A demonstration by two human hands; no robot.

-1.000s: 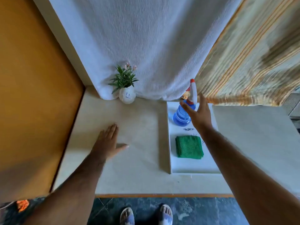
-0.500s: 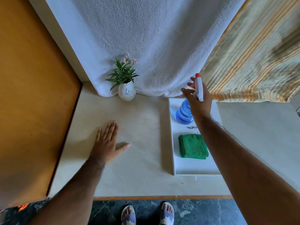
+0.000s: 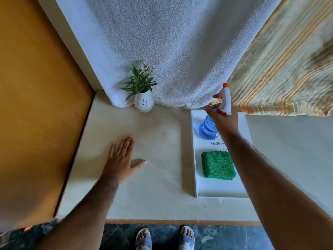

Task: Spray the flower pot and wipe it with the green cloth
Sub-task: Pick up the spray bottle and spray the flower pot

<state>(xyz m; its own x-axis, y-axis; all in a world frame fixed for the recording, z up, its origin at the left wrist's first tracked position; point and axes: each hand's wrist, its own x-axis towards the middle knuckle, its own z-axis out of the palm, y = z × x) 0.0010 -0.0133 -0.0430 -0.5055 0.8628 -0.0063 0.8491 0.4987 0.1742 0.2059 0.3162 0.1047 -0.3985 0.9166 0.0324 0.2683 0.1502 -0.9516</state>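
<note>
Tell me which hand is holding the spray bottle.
The right hand, wrapped around the blue spray bottle; the left hand lies flat on the table.

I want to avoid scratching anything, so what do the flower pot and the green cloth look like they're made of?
Flower pot: probably glazed white ceramic, smooth with a soft sheen, though painted plastic is possible. Green cloth: likely microfibre, with a fuzzy looped pile.

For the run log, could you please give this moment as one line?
right hand: gripping spray bottle neck over tray | left hand: flat on counter | green cloth: folded, untouched | flower pot: unsprayed
</note>
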